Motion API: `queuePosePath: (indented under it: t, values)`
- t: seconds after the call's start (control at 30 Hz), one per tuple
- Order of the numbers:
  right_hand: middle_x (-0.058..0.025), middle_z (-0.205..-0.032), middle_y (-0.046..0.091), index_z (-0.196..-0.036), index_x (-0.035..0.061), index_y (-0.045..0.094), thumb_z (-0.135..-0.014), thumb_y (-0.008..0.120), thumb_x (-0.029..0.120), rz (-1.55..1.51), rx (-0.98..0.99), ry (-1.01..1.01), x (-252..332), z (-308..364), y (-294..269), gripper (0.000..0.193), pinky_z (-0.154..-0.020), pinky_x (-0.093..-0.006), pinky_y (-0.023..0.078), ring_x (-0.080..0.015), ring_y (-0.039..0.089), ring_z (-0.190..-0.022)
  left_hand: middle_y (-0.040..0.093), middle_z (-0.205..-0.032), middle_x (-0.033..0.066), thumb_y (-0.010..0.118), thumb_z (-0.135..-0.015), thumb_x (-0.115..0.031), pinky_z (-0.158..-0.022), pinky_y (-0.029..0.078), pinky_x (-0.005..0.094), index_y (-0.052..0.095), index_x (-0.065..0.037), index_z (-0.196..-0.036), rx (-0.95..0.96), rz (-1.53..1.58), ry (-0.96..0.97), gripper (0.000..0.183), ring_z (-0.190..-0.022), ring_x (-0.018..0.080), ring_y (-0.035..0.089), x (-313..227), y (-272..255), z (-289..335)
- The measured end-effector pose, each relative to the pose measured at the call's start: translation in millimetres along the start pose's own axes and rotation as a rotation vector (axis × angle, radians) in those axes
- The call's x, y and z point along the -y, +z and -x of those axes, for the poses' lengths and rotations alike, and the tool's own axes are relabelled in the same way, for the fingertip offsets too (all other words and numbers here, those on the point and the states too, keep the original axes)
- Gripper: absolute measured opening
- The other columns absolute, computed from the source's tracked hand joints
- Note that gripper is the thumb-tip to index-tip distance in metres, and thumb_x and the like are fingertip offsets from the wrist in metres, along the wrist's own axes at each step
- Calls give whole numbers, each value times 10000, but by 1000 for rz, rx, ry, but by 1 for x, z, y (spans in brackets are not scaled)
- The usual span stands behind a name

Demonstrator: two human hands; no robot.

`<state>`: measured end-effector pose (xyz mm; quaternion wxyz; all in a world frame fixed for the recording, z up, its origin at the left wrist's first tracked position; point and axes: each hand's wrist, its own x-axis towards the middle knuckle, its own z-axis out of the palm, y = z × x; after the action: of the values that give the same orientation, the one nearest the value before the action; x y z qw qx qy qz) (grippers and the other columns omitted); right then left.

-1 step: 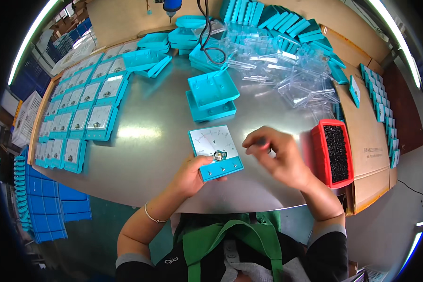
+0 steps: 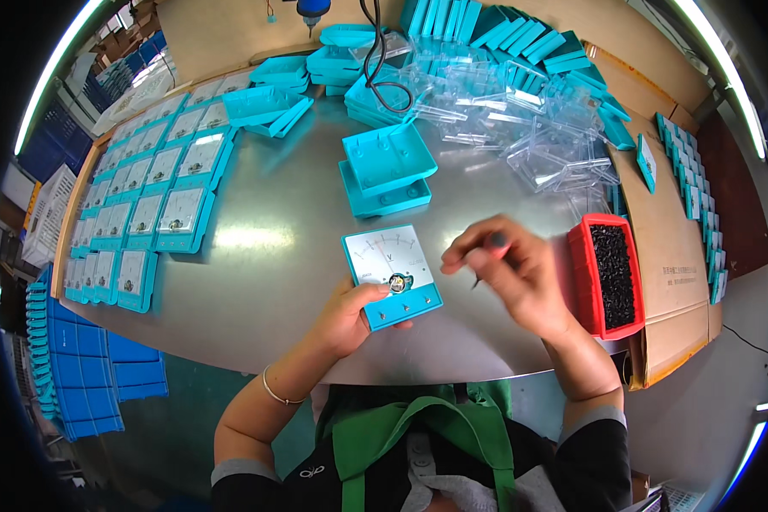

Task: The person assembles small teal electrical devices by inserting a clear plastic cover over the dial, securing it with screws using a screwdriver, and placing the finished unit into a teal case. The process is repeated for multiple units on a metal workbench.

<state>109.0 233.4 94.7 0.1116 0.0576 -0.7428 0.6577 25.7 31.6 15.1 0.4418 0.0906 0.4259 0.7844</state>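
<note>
My left hand [image 2: 343, 317] grips a panel voltmeter [image 2: 405, 252] by its lower left side, thumb on the front and fingers underneath. The meter has a white dial, a teal frame, an exposed metal mechanism [image 2: 397, 282] below the dial and several small metal posts along the bottom strip. To its right, my right hand [image 2: 525, 286] is raised and closed around a small screwdriver [image 2: 497, 242] with a dark and red handle. Its thin dark tip points down and stays apart from the meter. Beyond the meter lie two stacked teal housings [image 2: 390, 160].
Rows of similar meters [image 2: 181, 211] fill the table's left side. Clear plastic covers [image 2: 546, 158] and teal housings [image 2: 269, 107] are heaped at the back. A red bin [image 2: 583, 282] of small black parts stands right, beside cardboard [image 2: 674, 286]. A blue-bodied tool [image 2: 313, 8] hangs above.
My right hand has shifted slightly, and the screwdriver is turned so that its tip now shows. The meter's needle stands farther right on the dial. My left hand keeps its place.
</note>
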Motion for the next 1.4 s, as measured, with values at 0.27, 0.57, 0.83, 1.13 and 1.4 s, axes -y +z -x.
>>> queuePosePath:
  t: [0.27,0.57,0.83,1.13,1.4]
  values:
    - [-227,-1021,627,-1039,16,420,-968,510,168,-422,-164,-177,-20,1,23,190,-816,-368,538,-277,640,-992,617,-1032,126,678,-837,-181,-605,579,370,498,18,-1182,19,-8,-21,437,-839,222,653,9,5,3]
    - [-230,-1082,586,-1072,-10,404,-940,402,-13,-445,39,-139,-19,16,8,132,-895,-386,508,-267,616,-1036,621,-991,125,664,-836,-154,-586,575,355,501,25,-1171,37,-70,-89,414,-802,221,655,14,22,3]
    - [-257,-961,630,-977,15,409,-891,410,15,-638,39,145,-22,5,-10,87,-839,-415,534,-330,658,-933,625,-941,111,652,-841,-154,-598,561,323,517,33,-1120,136,-290,-118,362,-755,183,644,11,26,5]
    - [-71,-844,638,-985,13,599,-859,529,66,-185,-391,152,-25,-31,-44,153,-497,-227,350,-85,433,-549,630,-969,117,653,-831,-107,-630,564,322,521,38,-1136,46,-335,66,363,-788,190,644,6,1,-8]
    - [-277,-1343,432,-1247,32,487,-812,559,82,1463,-442,259,-116,-48,-91,444,-710,-461,547,-381,653,-836,610,-1039,137,683,-812,-110,-604,572,359,479,17,-1176,24,-141,63,436,-838,222,646,4,-5,-10]
